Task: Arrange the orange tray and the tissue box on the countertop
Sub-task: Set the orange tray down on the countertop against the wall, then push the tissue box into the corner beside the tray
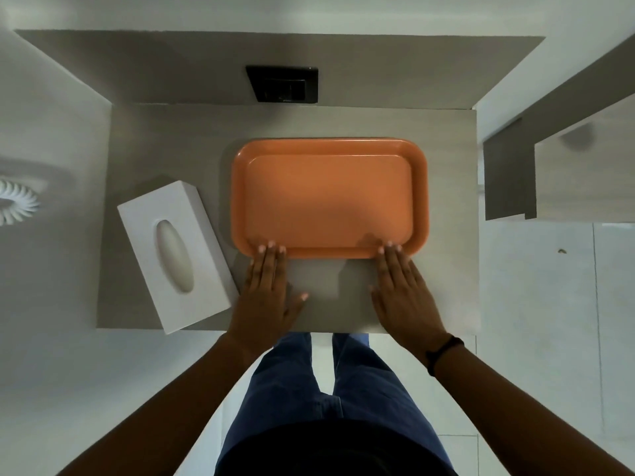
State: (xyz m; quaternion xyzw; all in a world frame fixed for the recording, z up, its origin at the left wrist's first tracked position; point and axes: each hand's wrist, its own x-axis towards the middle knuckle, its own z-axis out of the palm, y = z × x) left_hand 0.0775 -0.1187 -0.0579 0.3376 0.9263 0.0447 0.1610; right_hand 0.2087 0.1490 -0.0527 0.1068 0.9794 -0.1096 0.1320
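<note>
We see flat rectangular orange plastic tray (330,197) lying empty, centre-right on grey stone-look worktop (171,149). Left hand (268,290) and right hand (405,293) both flat, palms down on worktop, fingers (271,252) straight and together, tips touching tray's near rim, gripping nothing. White rectangular tissue box (175,255) sits left of tray, angled, near corner just past worktop's near edge. Black wall plate (283,84) on far wall.
</note>
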